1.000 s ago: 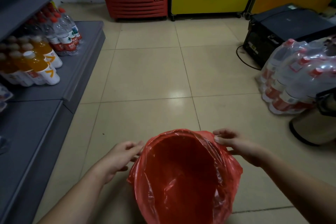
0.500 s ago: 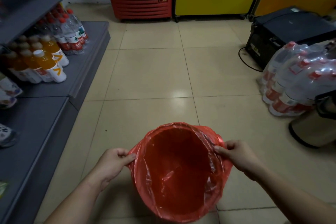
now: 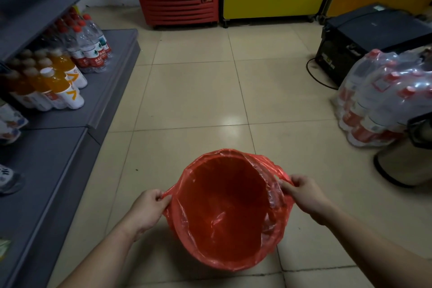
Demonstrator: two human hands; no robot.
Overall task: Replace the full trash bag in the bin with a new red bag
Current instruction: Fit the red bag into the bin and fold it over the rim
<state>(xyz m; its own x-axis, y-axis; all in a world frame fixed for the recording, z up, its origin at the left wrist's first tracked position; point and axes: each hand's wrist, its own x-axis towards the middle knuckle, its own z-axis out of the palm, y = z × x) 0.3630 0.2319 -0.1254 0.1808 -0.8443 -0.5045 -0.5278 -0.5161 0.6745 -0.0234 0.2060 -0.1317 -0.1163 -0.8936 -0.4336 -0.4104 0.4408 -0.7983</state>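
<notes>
**Now: red bag stretched over the bin, both hands on its edge**

Underfoot, the tiled floor (image 3: 194,91) runs between grey shelving (image 3: 46,170) and shrink-wrapped bottle packs (image 3: 378,103). Low in the middle stands the bin, wholly lined by the red bag (image 3: 224,213), its mouth open and its rim folded outward. Left hand (image 3: 149,208) pinches the bag's left edge; right hand (image 3: 304,194) grips the right edge, fingers curled on the plastic.

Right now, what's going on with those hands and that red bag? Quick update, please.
Left hand and right hand each grip the red bag at opposite edges. Bag open, lining the bin, inside looks empty. Nothing in the way.
</notes>
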